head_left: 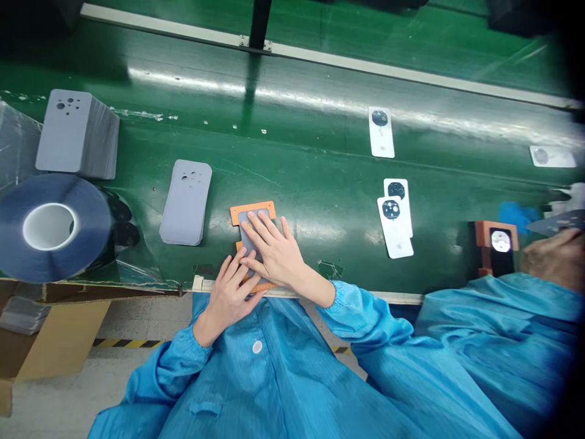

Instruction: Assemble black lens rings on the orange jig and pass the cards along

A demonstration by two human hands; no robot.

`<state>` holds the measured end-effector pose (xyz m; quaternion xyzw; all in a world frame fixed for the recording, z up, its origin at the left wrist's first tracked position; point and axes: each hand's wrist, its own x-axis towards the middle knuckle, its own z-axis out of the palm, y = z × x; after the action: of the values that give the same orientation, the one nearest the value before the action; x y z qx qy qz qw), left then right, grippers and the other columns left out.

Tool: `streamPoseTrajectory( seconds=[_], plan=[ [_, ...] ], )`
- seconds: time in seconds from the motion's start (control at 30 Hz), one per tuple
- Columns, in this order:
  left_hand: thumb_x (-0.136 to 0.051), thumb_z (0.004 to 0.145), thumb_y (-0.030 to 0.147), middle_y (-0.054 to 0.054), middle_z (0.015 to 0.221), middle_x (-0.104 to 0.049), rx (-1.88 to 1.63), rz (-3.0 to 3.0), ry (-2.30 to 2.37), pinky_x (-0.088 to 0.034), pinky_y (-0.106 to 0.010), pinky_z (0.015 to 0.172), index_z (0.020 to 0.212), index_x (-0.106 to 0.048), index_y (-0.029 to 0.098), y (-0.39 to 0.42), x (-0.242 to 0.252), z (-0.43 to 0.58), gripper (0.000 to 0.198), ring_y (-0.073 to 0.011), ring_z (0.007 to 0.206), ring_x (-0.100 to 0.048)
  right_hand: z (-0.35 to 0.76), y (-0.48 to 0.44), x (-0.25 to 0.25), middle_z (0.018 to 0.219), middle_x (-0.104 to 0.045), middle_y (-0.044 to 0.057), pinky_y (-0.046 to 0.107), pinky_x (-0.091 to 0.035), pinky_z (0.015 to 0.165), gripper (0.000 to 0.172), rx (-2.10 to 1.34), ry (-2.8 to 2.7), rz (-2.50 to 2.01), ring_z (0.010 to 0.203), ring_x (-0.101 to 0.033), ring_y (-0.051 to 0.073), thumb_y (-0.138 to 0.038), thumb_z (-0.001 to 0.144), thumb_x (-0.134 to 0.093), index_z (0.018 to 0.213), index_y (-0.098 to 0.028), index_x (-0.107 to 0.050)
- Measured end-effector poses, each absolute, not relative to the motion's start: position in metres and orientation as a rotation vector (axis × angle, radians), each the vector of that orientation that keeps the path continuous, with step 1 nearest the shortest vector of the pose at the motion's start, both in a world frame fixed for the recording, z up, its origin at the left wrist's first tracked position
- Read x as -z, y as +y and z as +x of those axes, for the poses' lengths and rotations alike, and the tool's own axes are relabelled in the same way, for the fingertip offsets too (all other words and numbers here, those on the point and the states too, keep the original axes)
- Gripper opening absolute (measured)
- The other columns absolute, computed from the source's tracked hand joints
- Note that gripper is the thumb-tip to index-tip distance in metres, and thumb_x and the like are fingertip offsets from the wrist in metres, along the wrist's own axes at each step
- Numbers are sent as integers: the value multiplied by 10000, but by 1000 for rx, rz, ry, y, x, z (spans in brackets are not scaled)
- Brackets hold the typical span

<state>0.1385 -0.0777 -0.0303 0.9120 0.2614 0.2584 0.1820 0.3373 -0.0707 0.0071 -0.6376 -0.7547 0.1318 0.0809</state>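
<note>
A grey phone-back-shaped sheet [244,239] lies in an orange fixture [237,215] at the table's near edge. My right hand [275,251] rests flat over the sheet with its fingers stretched out and spread, hiding much of it. Lower down and to the left, my left hand [231,297] is open too, its fingertips touching the sheet's lower part and the fixture. The two hands meet near the sheet's lower end. Just left of them lies a small stack of grey sheets [185,207] with camera holes.
A taller stack of grey sheets [64,137] and a big roll of clear film [94,225] stand on the left. White phone backs [396,235] lie to the right. Beyond them, a co-worker's hand [555,259] is beside another orange fixture [484,235]. An open cardboard box [64,341] sits below left.
</note>
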Motion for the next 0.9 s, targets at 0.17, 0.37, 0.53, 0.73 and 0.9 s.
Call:
streamPoseTrajectory(
  seconds=[0.17,0.37,0.53,0.73,0.9],
  plan=[
    [-736,932,246,-182,1605,-527,-749,2536,706,-481,-631,1182,1309,-713,196,-77,29,139,381,-399,1584,-353,330,-69,-7,1762,-237,130,636,-87,1315,839,-402,-2199,-1954,1634,-230,360,-678,1055,-362,1699,-148,-275],
    [-692,973,203,-205,1656,-452,-710,2493,604,-540,-592,1161,1430,-615,172,-68,25,138,464,-387,1600,-319,342,-78,-7,1765,-233,119,636,-92,1317,773,-478,-2181,-1903,1645,-213,330,-613,1075,-364,1698,-162,-280],
    [-637,1007,183,-184,1603,-531,-742,2449,629,-512,-611,1184,1498,-545,208,-47,20,149,500,-353,1563,-410,354,-102,-5,1761,-236,159,650,-132,1308,805,-457,-1973,-2061,1648,-198,344,-615,1075,-360,1710,-139,-225],
    [-684,983,239,-167,1552,-590,-708,2412,676,-491,-606,1199,1447,-602,213,-34,7,157,472,-344,1522,-477,356,-92,2,1732,-305,211,643,-195,1299,829,-531,-1735,-2111,1634,-242,358,-626,1060,-405,1691,-107,-265],
    [-653,1007,279,-121,1350,-733,-841,2125,819,-556,-503,1132,1331,-691,214,-34,-5,161,332,-285,1319,-667,351,-70,-10,1651,-454,216,664,-233,1283,718,-633,-1492,-2007,1577,-362,373,-566,1044,-501,1618,-144,-409]
  ],
)
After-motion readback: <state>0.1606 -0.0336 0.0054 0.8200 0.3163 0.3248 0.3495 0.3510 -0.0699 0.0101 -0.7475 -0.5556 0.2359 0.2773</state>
